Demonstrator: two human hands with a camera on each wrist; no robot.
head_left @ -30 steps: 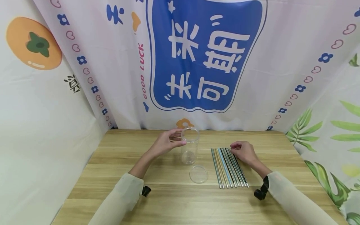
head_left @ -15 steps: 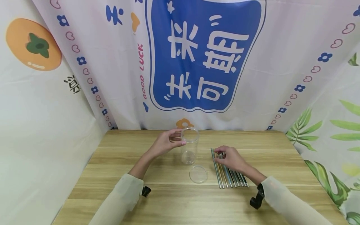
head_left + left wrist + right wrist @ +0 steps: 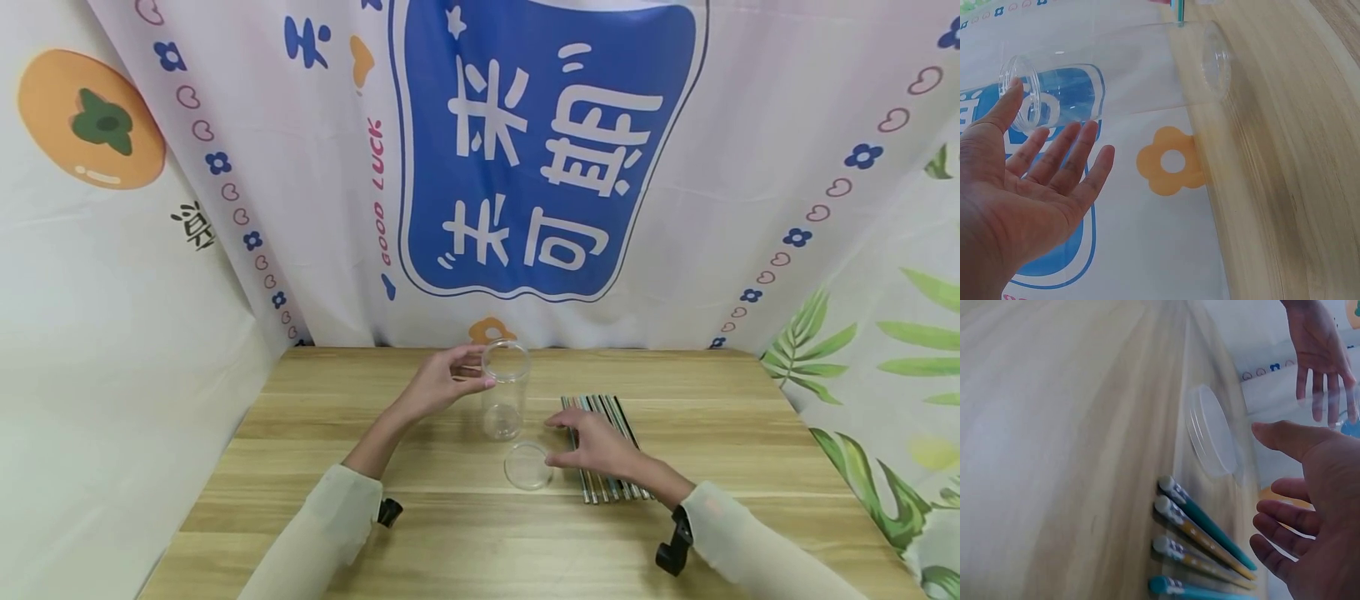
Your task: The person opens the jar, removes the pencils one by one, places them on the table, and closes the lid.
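A tall clear plastic jar (image 3: 504, 404) stands upright and uncapped on the wooden table. At its left side is my left hand (image 3: 442, 382), thumb right at the rim and fingers extended beside the wall, as the left wrist view shows. My right hand (image 3: 600, 446) hovers over a row of pencils (image 3: 622, 421), fingers loosely spread with nothing between them. Its thumb overlaps the edge of the round clear lid (image 3: 525, 468), which lies flat in front of the jar. In the right wrist view, the lid (image 3: 1210, 431) sits beyond the pencils' eraser ends, apart from the fingers.
The pencils lie side by side to the right of the jar, partly covered by my right hand. A printed curtain (image 3: 337, 250) hangs along the table's (image 3: 450, 533) back edge, close behind the jar. Patterned cloth also hangs at both sides.
My right hand has moved left and toward me, from the right side of the pencil row across it to the lid's edge. My left hand and the jar have stayed in place.
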